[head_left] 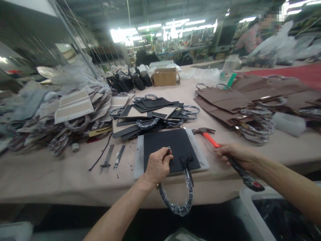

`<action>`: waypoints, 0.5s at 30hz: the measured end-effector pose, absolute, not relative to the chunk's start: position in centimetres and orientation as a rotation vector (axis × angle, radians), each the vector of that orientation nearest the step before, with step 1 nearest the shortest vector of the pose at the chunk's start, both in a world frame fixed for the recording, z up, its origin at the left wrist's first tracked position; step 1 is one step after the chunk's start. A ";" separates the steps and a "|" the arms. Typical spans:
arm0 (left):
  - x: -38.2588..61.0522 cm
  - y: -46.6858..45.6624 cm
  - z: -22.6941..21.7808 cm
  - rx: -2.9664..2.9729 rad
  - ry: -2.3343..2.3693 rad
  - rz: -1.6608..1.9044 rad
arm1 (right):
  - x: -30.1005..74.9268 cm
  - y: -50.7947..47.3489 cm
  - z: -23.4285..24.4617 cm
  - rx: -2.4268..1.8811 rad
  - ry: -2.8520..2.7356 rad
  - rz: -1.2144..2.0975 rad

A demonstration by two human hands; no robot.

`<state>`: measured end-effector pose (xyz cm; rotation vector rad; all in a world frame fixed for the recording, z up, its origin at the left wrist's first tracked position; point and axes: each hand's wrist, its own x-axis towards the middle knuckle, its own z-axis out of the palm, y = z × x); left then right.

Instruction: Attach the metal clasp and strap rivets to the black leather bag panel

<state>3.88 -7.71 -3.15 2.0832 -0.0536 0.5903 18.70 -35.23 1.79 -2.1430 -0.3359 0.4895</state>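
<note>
My left hand is closed round a small metal punch, held upright on a black leather panel. The panel lies on a white foam pad near the table's front edge. A plastic-wrapped black handle is fixed to the panel and hangs over the edge. My right hand grips a hammer with an orange and black handle. Its head rests low beside the pad's right corner.
Black and tan panels are piled behind the pad. Brown panels with wrapped handles lie at the right, cream pieces at the left. Tweezers and a blade lie left of the pad. A cardboard box and a person are far back.
</note>
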 end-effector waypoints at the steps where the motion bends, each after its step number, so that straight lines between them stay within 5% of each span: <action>1: 3.9 -7.7 -3.2 2.077 -0.052 0.592 | 18.2 -34.8 2.4 -2.123 -0.324 0.501; 5: 3.9 -7.7 -3.3 2.070 -0.040 0.589 | 15.2 -33.8 5.8 -2.082 -0.303 0.377; 10: 3.9 -7.6 -3.6 2.073 -0.045 0.605 | 11.5 -33.2 9.0 -2.276 -0.908 -0.261; 15: 3.8 -7.6 -3.8 2.071 -0.050 0.627 | 10.3 -32.3 9.8 -2.425 -1.437 -0.347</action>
